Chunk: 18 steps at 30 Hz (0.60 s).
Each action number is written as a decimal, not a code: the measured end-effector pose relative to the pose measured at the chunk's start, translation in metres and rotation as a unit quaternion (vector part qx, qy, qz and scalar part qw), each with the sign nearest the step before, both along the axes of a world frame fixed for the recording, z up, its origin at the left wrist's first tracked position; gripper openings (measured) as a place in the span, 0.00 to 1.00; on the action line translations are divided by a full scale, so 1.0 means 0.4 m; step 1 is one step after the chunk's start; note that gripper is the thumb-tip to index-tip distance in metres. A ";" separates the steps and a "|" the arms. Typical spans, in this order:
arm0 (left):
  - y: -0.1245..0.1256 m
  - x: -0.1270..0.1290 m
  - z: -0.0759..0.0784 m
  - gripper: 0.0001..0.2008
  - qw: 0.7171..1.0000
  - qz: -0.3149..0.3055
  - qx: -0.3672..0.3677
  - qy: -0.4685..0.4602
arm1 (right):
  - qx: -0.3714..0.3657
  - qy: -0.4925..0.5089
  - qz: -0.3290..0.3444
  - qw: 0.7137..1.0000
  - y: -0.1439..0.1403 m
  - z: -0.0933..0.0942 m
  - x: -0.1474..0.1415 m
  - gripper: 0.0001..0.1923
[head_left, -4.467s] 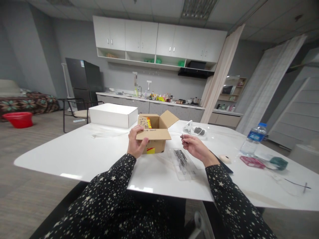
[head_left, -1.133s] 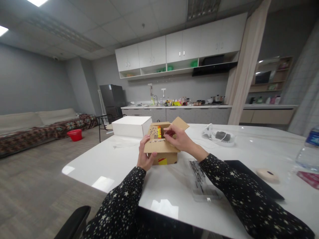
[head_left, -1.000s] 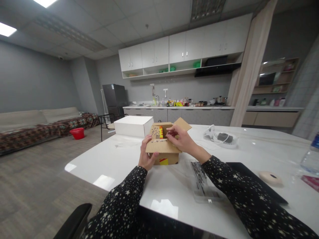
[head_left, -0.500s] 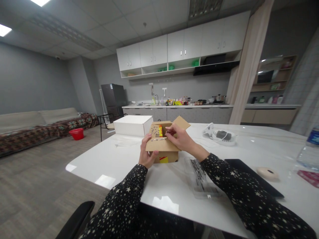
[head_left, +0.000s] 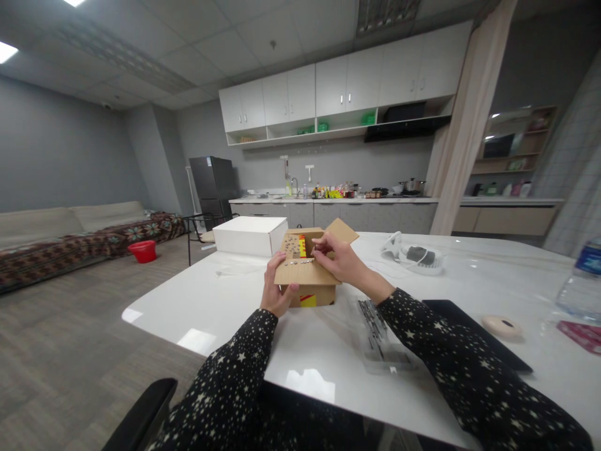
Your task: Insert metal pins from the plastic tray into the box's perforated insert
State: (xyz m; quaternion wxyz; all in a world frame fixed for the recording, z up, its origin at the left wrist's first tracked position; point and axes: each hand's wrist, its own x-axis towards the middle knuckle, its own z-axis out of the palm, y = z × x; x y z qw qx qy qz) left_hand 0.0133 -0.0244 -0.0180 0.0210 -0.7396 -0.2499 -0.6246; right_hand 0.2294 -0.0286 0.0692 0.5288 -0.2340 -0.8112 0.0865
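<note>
A small cardboard box (head_left: 308,275) stands on the table with its top flaps raised. Several small silvery round heads line the near flap's far edge, and more dot the left flap (head_left: 292,245). My left hand (head_left: 277,285) grips the near flap at its left side, thumb in front and fingers along the edge. Above that flap's right part, my right hand (head_left: 340,257) is closed in a pinch; what lies between its fingertips is too small to make out. A clear plastic case (head_left: 382,335) with several thin dark metal pieces lies by my right forearm.
Behind the box on the left sits a white carton (head_left: 251,236). To the right are a white device with a cable (head_left: 420,258), a black tablet-like slab (head_left: 479,332), a beige rounded object (head_left: 502,327) and a water bottle (head_left: 582,285).
Both hands stay in nearly the same place on the box, the right one still pinching at the flap. The view has shifted very slightly.
</note>
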 end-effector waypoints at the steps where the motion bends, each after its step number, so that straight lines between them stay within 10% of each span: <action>1: 0.000 0.000 0.000 0.33 1.000 0.001 0.000 0.000 | 0.003 -0.009 -0.002 1.000 -0.002 0.001 0.000 0.04; 18: -0.001 0.001 0.000 0.33 1.000 0.007 -0.001 0.001 | -0.016 0.002 0.006 1.000 0.003 0.007 0.007 0.06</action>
